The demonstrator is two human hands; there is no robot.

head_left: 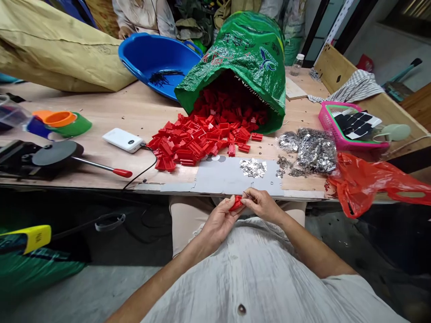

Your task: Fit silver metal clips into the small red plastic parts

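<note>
Between my two hands, just over the table's front edge, is a small red plastic part [237,202]. My left hand [220,220] is closed on it from the left. The fingers of my right hand [261,204] are pinched together at its right side; whatever they may hold is too small to make out. Beyond my hands, small shiny metal pieces [253,168] lie on a grey sheet [218,179]. A heap of similar red plastic parts [198,139] spills out of a green woven sack [245,45] lying on its side.
Bagged metal pieces [316,150], a pink basket [350,142] and a red plastic bag [380,179] are at right. A white power bank [124,140], a red-handled lever tool [97,164] and a blue basin [151,58] stand left. Another person [144,18] sits behind the basin.
</note>
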